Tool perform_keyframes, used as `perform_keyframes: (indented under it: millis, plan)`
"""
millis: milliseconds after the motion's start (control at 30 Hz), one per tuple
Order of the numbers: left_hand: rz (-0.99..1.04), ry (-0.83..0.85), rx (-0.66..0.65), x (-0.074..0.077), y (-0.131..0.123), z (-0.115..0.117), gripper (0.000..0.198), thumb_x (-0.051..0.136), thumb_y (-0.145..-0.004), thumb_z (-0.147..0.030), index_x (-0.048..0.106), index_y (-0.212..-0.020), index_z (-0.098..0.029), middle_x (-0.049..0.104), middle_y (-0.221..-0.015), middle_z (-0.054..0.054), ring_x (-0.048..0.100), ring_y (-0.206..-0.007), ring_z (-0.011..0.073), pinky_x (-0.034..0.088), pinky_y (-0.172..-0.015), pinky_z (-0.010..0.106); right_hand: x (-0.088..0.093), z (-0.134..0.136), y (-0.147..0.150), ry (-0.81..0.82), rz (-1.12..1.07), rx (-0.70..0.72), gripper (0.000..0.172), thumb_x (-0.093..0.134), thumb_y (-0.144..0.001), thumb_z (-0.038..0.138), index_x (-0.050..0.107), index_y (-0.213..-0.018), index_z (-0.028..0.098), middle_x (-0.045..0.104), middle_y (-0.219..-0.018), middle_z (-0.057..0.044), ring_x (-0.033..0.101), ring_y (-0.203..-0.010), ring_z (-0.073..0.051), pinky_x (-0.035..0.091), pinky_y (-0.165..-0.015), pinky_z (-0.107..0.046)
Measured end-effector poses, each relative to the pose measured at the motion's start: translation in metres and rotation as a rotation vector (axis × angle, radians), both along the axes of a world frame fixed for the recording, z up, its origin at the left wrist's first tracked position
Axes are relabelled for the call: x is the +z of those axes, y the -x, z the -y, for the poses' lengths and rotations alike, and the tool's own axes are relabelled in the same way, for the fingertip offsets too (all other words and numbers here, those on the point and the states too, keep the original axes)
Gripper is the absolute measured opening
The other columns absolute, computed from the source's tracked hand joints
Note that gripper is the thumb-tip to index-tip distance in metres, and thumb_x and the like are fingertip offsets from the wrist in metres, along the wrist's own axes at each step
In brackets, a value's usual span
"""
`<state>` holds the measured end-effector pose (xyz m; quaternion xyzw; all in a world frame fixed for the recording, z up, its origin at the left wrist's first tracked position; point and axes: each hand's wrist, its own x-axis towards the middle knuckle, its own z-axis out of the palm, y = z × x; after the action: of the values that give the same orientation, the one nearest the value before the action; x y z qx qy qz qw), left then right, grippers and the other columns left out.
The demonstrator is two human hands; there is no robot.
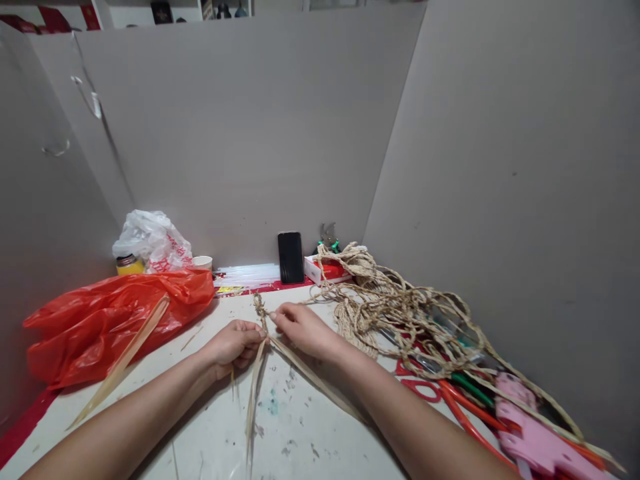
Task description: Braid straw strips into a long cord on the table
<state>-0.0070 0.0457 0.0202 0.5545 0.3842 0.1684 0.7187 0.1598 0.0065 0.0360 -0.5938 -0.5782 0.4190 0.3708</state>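
Observation:
A short twisted cord of dried plant fibre (259, 305) stands out past my hands in the middle of the table. My left hand (239, 343) is closed, with thumb and fingers pinching the cord's near end. Two loose flat strips run from that pinch toward me: one fibre strip (255, 393) hangs down the middle, another (315, 380) passes under my right forearm. My right hand (299, 327) is closed too, its thumb and forefinger pinched at the cord's right side, where a thin strand seems to be held.
A red plastic bag (125, 320) with a pale strip (125, 353) over it lies left. Tangled braided rope (400, 300) heaps at right, over red-handled scissors (423, 390) and near a pink glue gun (540, 433). A black phone (291, 257) leans on the grey partition (260, 133).

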Motion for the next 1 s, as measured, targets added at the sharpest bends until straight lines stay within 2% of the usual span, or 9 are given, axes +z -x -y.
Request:
perform_keyframes:
  millis: [67, 167, 233, 367, 467, 667, 833, 933, 1000]
  plan:
    - [0.011, -0.006, -0.022, -0.001, 0.000, -0.001, 0.027, 0.066, -0.066, -0.038, 0.050, -0.067, -0.016, 0.023, -0.044, -0.012, 0.010, -0.038, 0.0019, 0.002, -0.039, 0.021, -0.010, -0.005, 0.002, 0.127, -0.069, 0.095, 0.029, 0.043, -0.089, 0.032, 0.052, -0.066, 0.016, 0.054, -0.058, 0.002, 0.042, -0.046, -0.007, 0.030, -0.045, -0.019]
    - [0.004, -0.044, -0.044, -0.005, 0.001, -0.003, 0.028, 0.064, -0.070, -0.041, 0.051, -0.068, -0.016, 0.024, -0.044, -0.011, 0.011, -0.038, 0.0027, 0.003, -0.039, 0.022, -0.018, -0.005, 0.004, 0.262, -0.134, 0.195, 0.034, 0.038, -0.090, 0.031, 0.051, -0.063, 0.016, 0.044, -0.045, 0.006, 0.029, -0.033, -0.005, 0.019, -0.034, -0.018]
    - [-0.017, -0.089, -0.054, -0.008, 0.001, -0.003, 0.029, 0.063, -0.072, -0.043, 0.052, -0.070, -0.016, 0.026, -0.044, -0.011, 0.012, -0.038, 0.0032, 0.005, -0.039, 0.022, -0.019, -0.005, 0.003, 0.314, -0.172, 0.226, 0.033, 0.042, -0.088, 0.031, 0.052, -0.062, 0.015, 0.038, -0.041, 0.008, 0.023, -0.030, -0.004, 0.013, -0.032, -0.018]
    - [-0.088, -0.235, -0.033, -0.010, 0.000, -0.002, 0.034, 0.063, -0.071, -0.048, 0.050, -0.070, -0.017, 0.031, -0.045, -0.010, 0.018, -0.039, 0.0038, 0.011, -0.040, 0.021, -0.019, -0.007, -0.003, 0.400, -0.253, 0.257, 0.029, 0.050, -0.084, 0.031, 0.046, -0.058, 0.017, 0.033, -0.036, 0.010, 0.019, -0.029, -0.003, 0.010, -0.030, -0.017]
    - [-0.139, -0.355, -0.035, -0.008, 0.001, -0.002, 0.032, 0.061, -0.072, -0.046, 0.050, -0.068, -0.016, 0.037, -0.049, -0.008, 0.025, -0.043, 0.0046, 0.018, -0.045, 0.020, -0.021, -0.008, -0.001, 0.425, -0.313, 0.228, 0.025, 0.048, -0.082, 0.025, 0.043, -0.058, 0.019, 0.029, -0.034, 0.012, 0.016, -0.028, -0.003, 0.011, -0.030, -0.017]
    - [-0.305, -0.661, -0.158, -0.005, 0.006, -0.007, 0.024, 0.046, -0.079, -0.032, 0.061, -0.072, -0.013, 0.058, -0.066, 0.000, 0.046, -0.062, 0.0118, 0.033, -0.060, 0.021, -0.025, -0.004, 0.014, 0.358, -0.329, 0.056, 0.023, 0.045, -0.075, 0.013, 0.054, -0.054, 0.014, 0.030, -0.026, 0.010, 0.017, -0.024, -0.003, 0.008, -0.029, -0.018]
    - [-0.643, -0.988, -0.091, 0.001, 0.004, 0.011, 0.027, 0.041, -0.082, -0.031, 0.061, -0.071, -0.017, 0.061, -0.067, 0.005, 0.052, -0.063, 0.0169, 0.033, -0.060, 0.025, -0.024, 0.002, 0.023, 0.338, -0.369, -0.017, 0.024, 0.045, -0.073, 0.012, 0.050, -0.050, 0.016, 0.030, -0.026, 0.010, 0.018, -0.024, -0.003, 0.009, -0.029, -0.018]
    - [-0.891, -1.184, -0.123, 0.006, -0.001, 0.029, 0.029, 0.037, -0.085, -0.029, 0.063, -0.086, -0.015, 0.064, -0.074, 0.013, 0.057, -0.066, 0.0225, 0.036, -0.063, 0.031, -0.024, 0.003, 0.025, 0.359, -0.408, -0.028, 0.029, 0.045, -0.074, 0.015, 0.039, -0.046, 0.019, 0.029, -0.028, 0.010, 0.017, -0.025, -0.003, 0.009, -0.030, -0.019]
    - [-1.009, -1.238, -0.186, 0.010, -0.005, 0.037, 0.031, 0.034, -0.084, -0.022, 0.062, -0.096, -0.013, 0.065, -0.080, 0.017, 0.060, -0.069, 0.0257, 0.038, -0.065, 0.034, -0.024, 0.004, 0.024, 0.378, -0.434, -0.022, 0.031, 0.046, -0.075, 0.017, 0.034, -0.046, 0.020, 0.029, -0.029, 0.010, 0.017, -0.026, -0.003, 0.009, -0.030, -0.019]
